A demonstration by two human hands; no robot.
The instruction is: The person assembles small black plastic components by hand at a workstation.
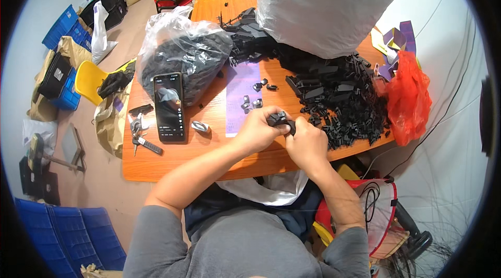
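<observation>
My left hand (257, 131) and my right hand (308, 145) meet at the table's front edge. Between them they grip small black plastic parts (279, 118); the left fingers pinch one side, the right fingers the other. How the parts join is too small to tell. Just beyond my left hand, several small black pieces (257, 103) lie on a purple printed sheet (237, 124). To the right of my hands spreads a large heap of loose black plastic parts (347, 103). Parts of both hands' fingers are hidden behind the held pieces.
A phone (169, 108) leans against a clear bag of black parts (193, 53). Keys (138, 134) and a small white-and-silver item (200, 127) lie nearby. A big white sack (329, 6) rises at the back; a red plastic bag (407, 100) hangs at the right edge. Yellow chairs (91, 82) stand left.
</observation>
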